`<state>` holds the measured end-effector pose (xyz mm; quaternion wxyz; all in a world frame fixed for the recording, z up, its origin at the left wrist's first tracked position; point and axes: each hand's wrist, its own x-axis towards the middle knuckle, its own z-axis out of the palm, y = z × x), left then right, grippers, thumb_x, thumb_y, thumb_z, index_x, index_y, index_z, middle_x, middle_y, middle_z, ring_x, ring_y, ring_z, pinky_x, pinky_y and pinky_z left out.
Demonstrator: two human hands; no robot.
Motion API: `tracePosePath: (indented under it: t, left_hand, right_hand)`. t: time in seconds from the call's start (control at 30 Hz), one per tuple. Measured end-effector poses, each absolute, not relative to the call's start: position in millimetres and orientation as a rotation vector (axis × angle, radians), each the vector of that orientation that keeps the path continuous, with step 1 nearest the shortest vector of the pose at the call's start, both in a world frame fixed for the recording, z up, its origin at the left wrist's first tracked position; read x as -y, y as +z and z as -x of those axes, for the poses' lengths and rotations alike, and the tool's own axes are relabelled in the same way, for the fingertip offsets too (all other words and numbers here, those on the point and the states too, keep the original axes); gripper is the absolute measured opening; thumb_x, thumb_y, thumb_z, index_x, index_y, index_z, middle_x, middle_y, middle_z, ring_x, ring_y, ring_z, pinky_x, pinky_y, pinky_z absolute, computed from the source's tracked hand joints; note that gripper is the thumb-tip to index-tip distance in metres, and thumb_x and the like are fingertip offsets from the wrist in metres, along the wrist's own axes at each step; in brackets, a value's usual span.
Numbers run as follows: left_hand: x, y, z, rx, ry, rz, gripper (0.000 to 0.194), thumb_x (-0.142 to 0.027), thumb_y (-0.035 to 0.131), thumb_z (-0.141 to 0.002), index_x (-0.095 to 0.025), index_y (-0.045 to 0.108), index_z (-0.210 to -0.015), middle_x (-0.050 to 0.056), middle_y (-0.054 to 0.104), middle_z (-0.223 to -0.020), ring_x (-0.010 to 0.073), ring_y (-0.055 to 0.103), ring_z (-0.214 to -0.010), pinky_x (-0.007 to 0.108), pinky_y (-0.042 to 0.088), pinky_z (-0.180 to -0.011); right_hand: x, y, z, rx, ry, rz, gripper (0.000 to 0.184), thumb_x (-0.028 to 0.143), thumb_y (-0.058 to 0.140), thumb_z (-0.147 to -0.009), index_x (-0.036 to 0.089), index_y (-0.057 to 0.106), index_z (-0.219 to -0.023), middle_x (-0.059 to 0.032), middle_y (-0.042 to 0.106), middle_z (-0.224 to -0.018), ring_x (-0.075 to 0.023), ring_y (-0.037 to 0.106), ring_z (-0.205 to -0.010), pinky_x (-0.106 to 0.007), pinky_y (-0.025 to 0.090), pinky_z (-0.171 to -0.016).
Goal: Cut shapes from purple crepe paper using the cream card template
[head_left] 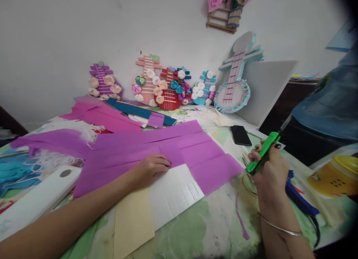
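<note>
- Pale wall (pixel 56 38) stands behind the work, and before it is a table (pixel 190 229) with a green and white, stained covering.
- Along this wall, several lute-shaped crafts (pixel 100 80) lean upright, most of them decorated with paper flowers; the largest one, light blue and white (pixel 232 96), stands at the right.
- Large purple paper (pixel 207 173), with folds across it, is spread over the middle of the table.
- Near its front edge lies a white sheet (pixel 173 193) with a shiny surface, and beside this is a cream sheet (pixel 134 221), partly under the left forearm.
- Left hand (pixel 151 167) rests on the purple paper, at the border of the white sheet; its fingers are bent and close together, but whether they pinch the paper I cannot tell.
- Right hand (pixel 270 169) is raised at the right side, its fingers gripping a green cutter (pixel 263 154), whose blade points up and away from the paper.
- Near the right hand are a black phone (pixel 241 135), a blue-handled tool (pixel 300 199) and a yellow container (pixel 338 177).
- One thin purple strip (pixel 240 218) lies apart on the table.
</note>
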<state>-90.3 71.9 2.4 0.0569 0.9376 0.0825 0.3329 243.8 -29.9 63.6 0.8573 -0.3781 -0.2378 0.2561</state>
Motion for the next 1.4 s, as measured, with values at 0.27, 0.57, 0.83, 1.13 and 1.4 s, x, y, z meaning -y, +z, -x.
tracePosePath:
  t: [0.27, 0.57, 0.83, 1.13, 1.4]
  left_hand:
    - [-73.9, 0.0, 90.9, -0.261, 1.009, -2.824, 0.029, -0.004, 0.048, -0.088, -0.017, 0.073, -0.090, 0.010, 0.074, -0.096, 0.0205, 0.067, -0.097, 0.036, 0.056, -0.083]
    - [-71.2, 2.1, 90.5, -0.312, 0.941, -2.744, 0.030, -0.007, 0.046, -0.091, -0.017, 0.071, -0.105, 0.011, 0.073, -0.099, 0.0197, 0.066, -0.096, 0.035, 0.054, -0.085]
    - [-79.1, 5.4, 88.0, -0.361, 0.858, -2.543, 0.027, -0.008, 0.052, -0.086, -0.018, 0.072, -0.101, 0.009, 0.072, -0.098, 0.0178, 0.066, -0.093, 0.031, 0.054, -0.082]
    - [-91.5, 4.1, 93.0, -0.440, 0.764, -2.319, 0.027, -0.007, 0.054, -0.084, -0.017, 0.073, -0.101, 0.009, 0.073, -0.105, 0.0168, 0.068, -0.099, 0.029, 0.055, -0.087]
    - [-92.8, 4.9, 93.5, -0.534, 0.729, -2.223, 0.024, -0.008, 0.057, -0.083, -0.018, 0.073, -0.098, 0.007, 0.072, -0.108, 0.0177, 0.067, -0.103, 0.031, 0.055, -0.089]
  right_hand:
    - [35.3, 66.3, -241.8, 0.540, 0.672, 0.997, 0.057, 0.068, 0.029, -0.090, 0.021, 0.042, -0.060, 0.0068, 0.038, -0.036, -0.0068, 0.026, -0.024, -0.024, 0.025, -0.032]
    - [24.8, 43.1, -223.1, 1.256, 0.559, 1.601, 0.039, 0.043, 0.066, -0.076, 0.024, 0.046, -0.104, -0.0001, 0.067, -0.076, -0.0139, 0.054, -0.049, -0.026, 0.040, -0.045]
    - [5.3, 74.3, -234.9, 2.163, 0.207, 1.720, 0.019, 0.027, 0.065, -0.074, 0.021, 0.064, -0.092, -0.0050, 0.072, -0.088, -0.0206, 0.063, -0.075, -0.030, 0.042, -0.065]
    - [-34.1, 68.7, -266.4, 2.331, 0.368, 1.630, 0.024, 0.017, 0.063, -0.068, 0.021, 0.073, -0.090, -0.0025, 0.073, -0.086, -0.0209, 0.063, -0.078, -0.029, 0.043, -0.068]
    - [-31.8, 57.7, -268.6, 2.336, 0.378, 1.655, 0.026, 0.015, 0.061, -0.068, 0.020, 0.073, -0.090, -0.0041, 0.074, -0.088, -0.0222, 0.064, -0.080, -0.030, 0.044, -0.070]
